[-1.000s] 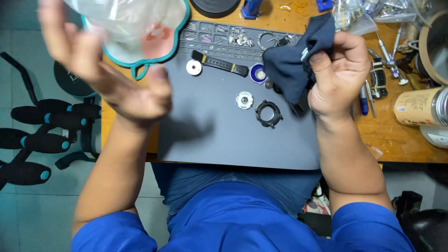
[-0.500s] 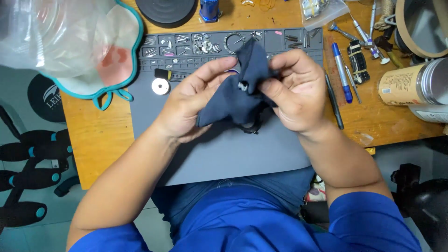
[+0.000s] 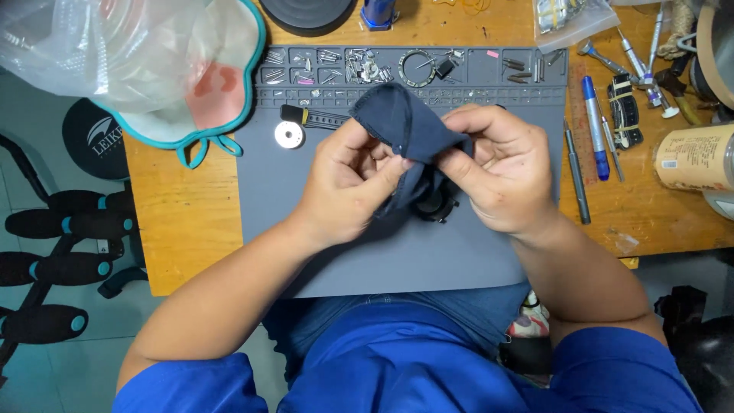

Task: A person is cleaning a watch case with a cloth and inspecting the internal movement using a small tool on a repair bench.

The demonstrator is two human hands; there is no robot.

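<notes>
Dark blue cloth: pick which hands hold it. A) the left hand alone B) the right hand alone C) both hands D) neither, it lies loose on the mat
C: the left hand and right hand both pinch the dark blue cloth above the grey mat.

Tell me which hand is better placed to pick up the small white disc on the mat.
Probably the left hand: the white disc lies just beyond it, while the right hand sits across the dark cloth both hands pinch.
</notes>
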